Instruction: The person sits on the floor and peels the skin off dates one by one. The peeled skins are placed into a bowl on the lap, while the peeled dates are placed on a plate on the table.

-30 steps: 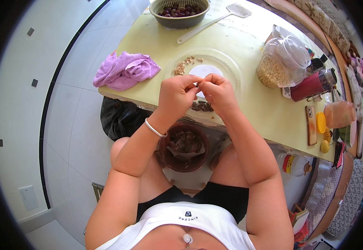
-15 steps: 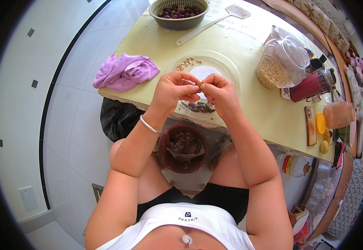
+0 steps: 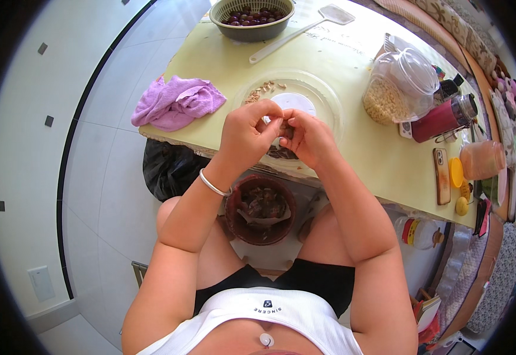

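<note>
Bucket: dark red bucket (image 3: 261, 208) between the knees, below the glass plate's near edge, scraps inside.
Hands: left hand (image 3: 247, 137) and right hand (image 3: 306, 139) meet fingertip to fingertip over the near rim of the glass plate (image 3: 329, 100), pinching a small dark fruit (image 3: 286, 131) together (mostly hidden).
Change: half a second ago the knuckles sat wider; now they close in, so the fruit looks mid-split.
Pits: pale pits (image 3: 262, 92) on the plate's far left.
Beyond: purple cloth (image 3: 175, 102) left of the plate; green colander (image 3: 252, 16) of dark fruit past it.

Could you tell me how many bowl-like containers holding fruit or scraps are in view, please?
2: the green bowl of dark fruit at the table's far edge, and the brown bowl on the lap below both hands. Others may be hidden.
</note>
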### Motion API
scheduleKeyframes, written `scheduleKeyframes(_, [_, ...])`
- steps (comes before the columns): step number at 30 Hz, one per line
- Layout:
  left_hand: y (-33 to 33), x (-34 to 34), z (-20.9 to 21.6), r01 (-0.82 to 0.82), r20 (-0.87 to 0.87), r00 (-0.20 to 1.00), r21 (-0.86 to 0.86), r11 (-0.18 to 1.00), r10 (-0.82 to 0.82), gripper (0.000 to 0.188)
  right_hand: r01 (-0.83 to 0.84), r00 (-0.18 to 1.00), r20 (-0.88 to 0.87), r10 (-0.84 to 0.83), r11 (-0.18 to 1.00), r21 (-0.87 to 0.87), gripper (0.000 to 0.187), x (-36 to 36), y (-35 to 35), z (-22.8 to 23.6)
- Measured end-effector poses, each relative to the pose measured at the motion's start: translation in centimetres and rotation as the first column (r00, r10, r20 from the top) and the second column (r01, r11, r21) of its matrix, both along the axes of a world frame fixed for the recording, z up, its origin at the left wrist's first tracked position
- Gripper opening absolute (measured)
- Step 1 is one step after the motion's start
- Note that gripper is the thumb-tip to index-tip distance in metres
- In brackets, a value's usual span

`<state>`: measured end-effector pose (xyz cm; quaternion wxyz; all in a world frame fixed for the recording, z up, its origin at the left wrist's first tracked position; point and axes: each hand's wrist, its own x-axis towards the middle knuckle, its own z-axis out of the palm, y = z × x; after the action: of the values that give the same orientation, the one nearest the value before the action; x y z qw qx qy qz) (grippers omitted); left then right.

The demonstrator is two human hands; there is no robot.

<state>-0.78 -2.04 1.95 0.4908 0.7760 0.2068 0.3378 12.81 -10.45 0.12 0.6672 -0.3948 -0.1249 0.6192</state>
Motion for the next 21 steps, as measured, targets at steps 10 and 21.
scheduleKeyframes(10, [4.8,-0.6,-1.4,-0.357,-0.044,0.93,0.136,0.924,0.366,0.008,0.233,0.973,-0.01,-0.233,0.973,-0.003,0.019,2.4,-0.1,-0.6])
scheduleKeyframes(21, [0.9,2.0,-2.3,0.176,-0.135,0.983,0.519,0.836,-0.123,0.011,0.466,0.885,-0.034,-0.465,0.884,0.041,0.017,3.1,-0.2,-0.7])
